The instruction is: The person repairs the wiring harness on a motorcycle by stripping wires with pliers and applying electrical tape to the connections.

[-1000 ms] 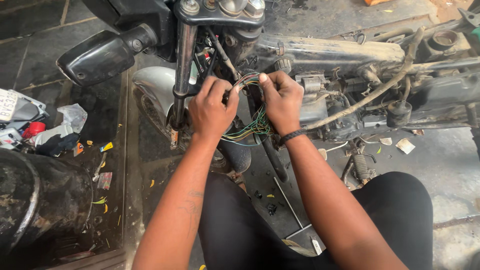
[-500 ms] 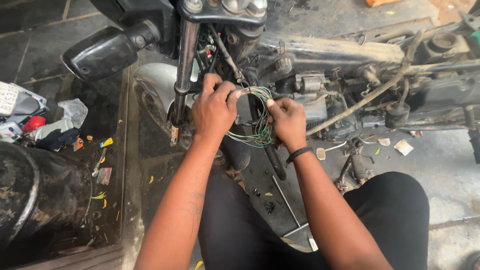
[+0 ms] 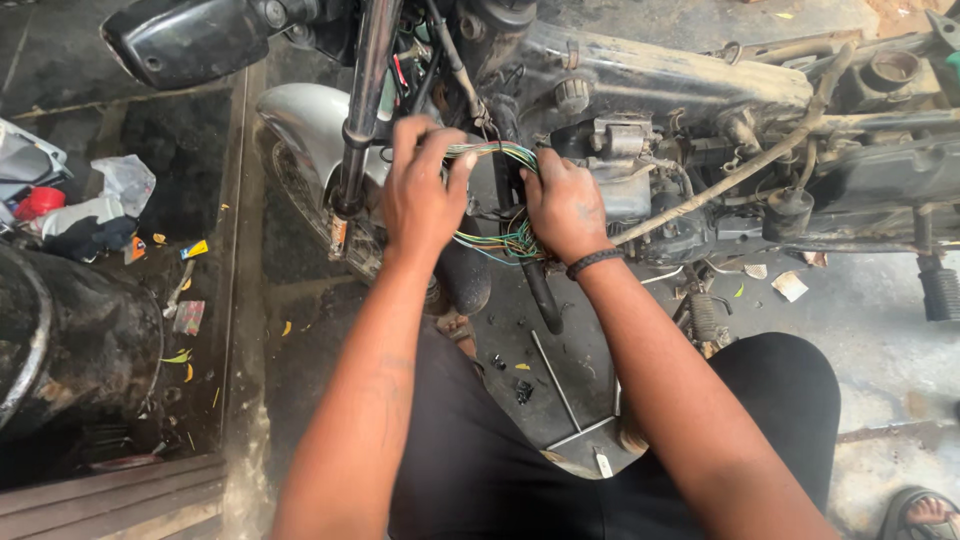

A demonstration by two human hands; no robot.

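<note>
Both hands work at a bundle of wires (image 3: 500, 200), green, yellow and blue among them, that runs across the front of a stripped motorcycle frame (image 3: 660, 75) just behind the fork tube (image 3: 362, 110). The left hand (image 3: 420, 190) is curled shut around the upper strands, fingers folded over them beside the fork. The right hand (image 3: 565, 205), with a dark band (image 3: 594, 262) at the wrist, is closed on the same bundle from the other side, its knuckles up and its fingers tucked down into the wires, so the loose loops hang between the two hands. A silver mudguard (image 3: 305, 125) curves out to the left of the fork, and a black headlamp shell (image 3: 190, 38) juts out above it. On the ground to the left stands a large black drum (image 3: 80, 340); what is inside it cannot be told from here. Beyond it lies a heap of rags and plastic scraps (image 3: 85, 205), one piece red. A thin metal rod (image 3: 555, 380) lies on the floor between the knees, with small dark bits near it.
</note>
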